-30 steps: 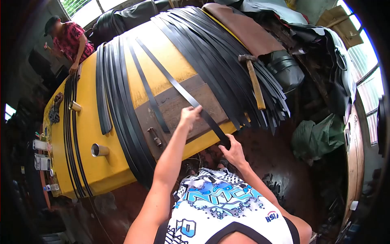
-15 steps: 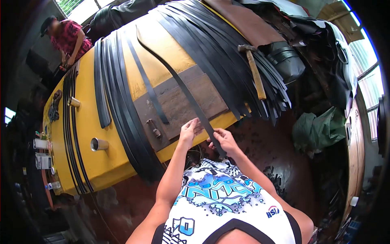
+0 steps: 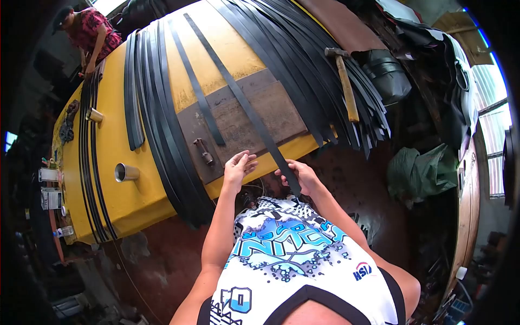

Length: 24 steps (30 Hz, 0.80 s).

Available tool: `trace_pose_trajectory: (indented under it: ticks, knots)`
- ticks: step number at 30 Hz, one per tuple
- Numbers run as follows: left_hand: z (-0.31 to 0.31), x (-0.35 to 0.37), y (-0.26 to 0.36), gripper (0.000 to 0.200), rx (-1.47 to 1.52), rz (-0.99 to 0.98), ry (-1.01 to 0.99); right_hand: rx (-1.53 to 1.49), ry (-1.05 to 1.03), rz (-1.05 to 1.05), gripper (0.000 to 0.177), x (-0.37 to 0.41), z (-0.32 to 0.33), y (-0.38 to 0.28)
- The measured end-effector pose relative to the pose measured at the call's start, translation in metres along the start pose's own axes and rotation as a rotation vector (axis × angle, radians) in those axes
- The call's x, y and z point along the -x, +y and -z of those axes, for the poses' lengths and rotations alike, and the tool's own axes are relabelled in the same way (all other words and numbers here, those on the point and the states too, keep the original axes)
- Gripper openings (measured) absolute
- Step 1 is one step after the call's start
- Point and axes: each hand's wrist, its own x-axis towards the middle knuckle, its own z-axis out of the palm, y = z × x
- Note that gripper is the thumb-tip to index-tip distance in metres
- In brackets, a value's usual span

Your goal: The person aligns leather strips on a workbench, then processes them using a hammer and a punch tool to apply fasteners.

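Observation:
A long black leather-like strip (image 3: 250, 112) lies flat across the brown board (image 3: 216, 108) and the yellow table, its near end hanging over the front edge. My right hand (image 3: 302, 177) grips it close to that end, fingers curled around its edge. To the left of the strip, my left hand (image 3: 238, 168) is raised near the table edge, fingers loosely bent and apart, holding nothing. A shorter black strip (image 3: 197, 92) lies alongside on the left. On the board's left part rests a small metal tool (image 3: 203, 151) whose kind I cannot make out.
Bundles of black strips (image 3: 157, 103) cover parts of the yellow table (image 3: 146, 189). A hammer (image 3: 344, 86) rests on the right bundle (image 3: 303, 70). Two metal cups (image 3: 127, 172) stand at left. Another person (image 3: 92, 35) works at the far left; a green sack (image 3: 422, 172) sits at right.
The strip, whose far part was bowed, now lies straight and flat. My left hand has moved left, away from the strip. My right hand stays at its near end.

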Motion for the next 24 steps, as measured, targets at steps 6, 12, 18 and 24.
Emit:
trace_pose_trajectory:
  ticks: [6,12,18,24]
  knots:
    - [0.022,0.002,0.024,0.032,-0.081,-0.115,0.078,0.5,0.127,0.352,0.043,-0.009,-0.036,0.007]
    - [0.042,-0.013,0.061,0.028,-0.552,-0.375,0.371,0.99,0.164,0.404,0.047,-0.023,-0.063,0.013]
    - [0.058,-0.039,0.078,0.032,-0.97,-0.556,0.525,1.004,0.179,0.612,0.042,-0.085,-0.086,0.002]
    - [0.055,-0.045,0.083,0.035,-1.093,-0.528,0.506,1.082,0.31,0.533,0.047,-0.129,-0.117,-0.037]
